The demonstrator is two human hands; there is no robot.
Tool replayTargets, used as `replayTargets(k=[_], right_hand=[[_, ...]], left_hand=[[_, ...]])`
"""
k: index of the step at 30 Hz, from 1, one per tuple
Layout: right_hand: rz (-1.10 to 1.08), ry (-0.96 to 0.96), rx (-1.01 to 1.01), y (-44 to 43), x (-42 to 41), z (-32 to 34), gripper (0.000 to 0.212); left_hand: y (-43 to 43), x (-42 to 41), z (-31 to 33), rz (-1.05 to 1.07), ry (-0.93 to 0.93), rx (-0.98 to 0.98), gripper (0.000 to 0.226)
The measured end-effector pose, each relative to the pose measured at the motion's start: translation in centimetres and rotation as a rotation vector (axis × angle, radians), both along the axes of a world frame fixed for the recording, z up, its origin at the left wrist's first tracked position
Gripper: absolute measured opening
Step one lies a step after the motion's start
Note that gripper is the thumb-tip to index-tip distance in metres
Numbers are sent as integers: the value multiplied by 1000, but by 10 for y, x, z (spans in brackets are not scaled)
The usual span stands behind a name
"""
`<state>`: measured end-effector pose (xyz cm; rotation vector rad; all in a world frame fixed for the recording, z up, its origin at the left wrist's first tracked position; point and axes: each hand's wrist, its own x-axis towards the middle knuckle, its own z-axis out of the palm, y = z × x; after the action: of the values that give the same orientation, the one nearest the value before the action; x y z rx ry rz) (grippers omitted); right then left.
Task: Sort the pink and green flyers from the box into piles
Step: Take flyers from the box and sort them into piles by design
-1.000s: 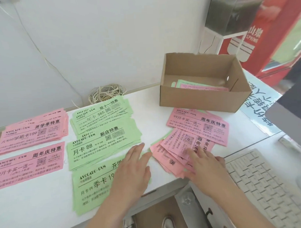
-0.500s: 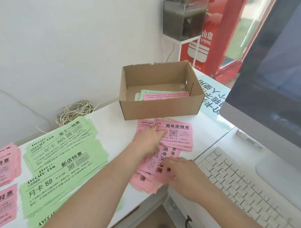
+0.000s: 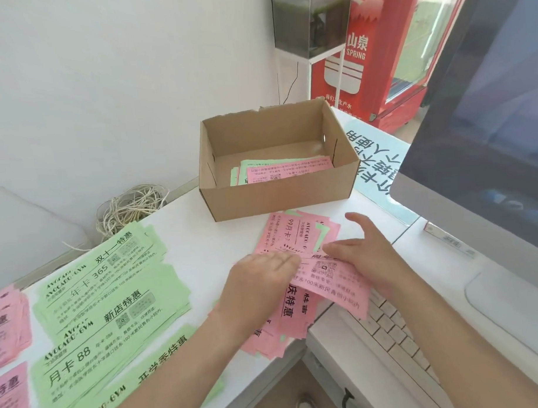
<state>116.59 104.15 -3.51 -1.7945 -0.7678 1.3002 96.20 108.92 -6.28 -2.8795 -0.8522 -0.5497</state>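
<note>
Hands (image 3: 260, 283) (image 3: 365, 255) now meet at raised pink flyer (image 3: 334, 282).

White desk (image 3: 208, 236): open brown cardboard box (image 3: 276, 200) at back, holding flyers; loose heap of pink paper flyers (image 3: 281, 234) before it; stacked green paper flyers (image 3: 112, 288) left; white plastic keyboard (image 3: 397, 333) right of heap.

Bright, even daylight from the right; soft shadows; slight blur; wide-angle bending at edges
</note>
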Motion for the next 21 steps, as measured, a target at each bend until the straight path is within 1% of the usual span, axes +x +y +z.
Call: replayTargets(k=[2,4,6,7,8,9,11,12,13,15,17,19,21], right_hand=[[102,-35,-50,-3,6,-1,65],[227,-85,-120,-8,10,3,77],[256,-88,-146,-12,11,5,89],[247,-81,-142,-14,10,6,90],[224,-82,-137,-16,9,5,85],[182,-112,-120,-17,9,5,76],[58,-285,-61,-20,14,2,57],[1,-392,-34,-21,18,1,48],[-42,-474,-14,-23,22,0,39],[-91,-531,0,-27,28,0,28],[-96,-545,-8,-30,29,-2,25],[-85,-578,-10,-32,26,-6,22],[-82,-583,-4,-34,21,-8,18]], left_hand=[[-1,-5,-10,-17,9,37,34],[2,-8,-15,-36,-50,96,34],[2,-4,-15,-96,-94,112,40],[3,-2,-14,-109,-108,110,38],[4,1,-14,-78,-105,72,33],[5,5,-11,17,-88,-16,41],[7,7,-4,278,45,-287,72],[6,7,-3,380,134,-421,82],[2,7,-4,439,218,-511,92],[-10,7,-11,487,341,-583,108],[-20,8,-17,516,384,-606,113],[-22,8,-22,536,355,-601,113],[-19,6,-23,533,301,-590,105]])
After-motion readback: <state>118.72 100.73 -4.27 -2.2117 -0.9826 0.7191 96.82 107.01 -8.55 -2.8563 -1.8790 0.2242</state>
